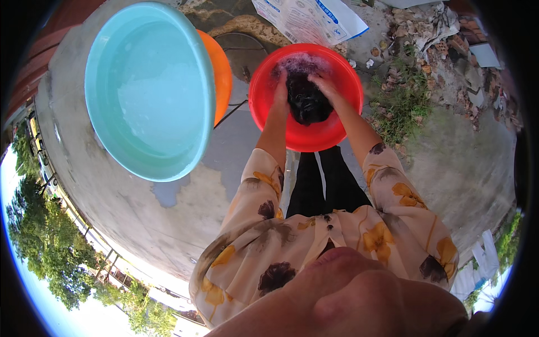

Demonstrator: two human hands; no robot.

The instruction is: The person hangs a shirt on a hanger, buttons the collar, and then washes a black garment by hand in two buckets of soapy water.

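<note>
A round red basin (263,115) stands in front of me on the ground. In it lies a dark, wet bundle that looks like black cloth (309,105), with whitish-pink suds (306,59) along the basin's far side. My left hand (282,85) grips the bundle's left side. On its upper right is my right hand (324,84), pressed against the cloth. The fingertips of both hands are partly lost in the suds and dark folds.
To the left is a large light-blue basin (100,112) of water, overlapping an orange basin (220,73). A printed white sack (314,19) lies beyond the red basin. Grass (401,106) and rubble (469,73) line the right. Wet patches (168,194) mark the concrete.
</note>
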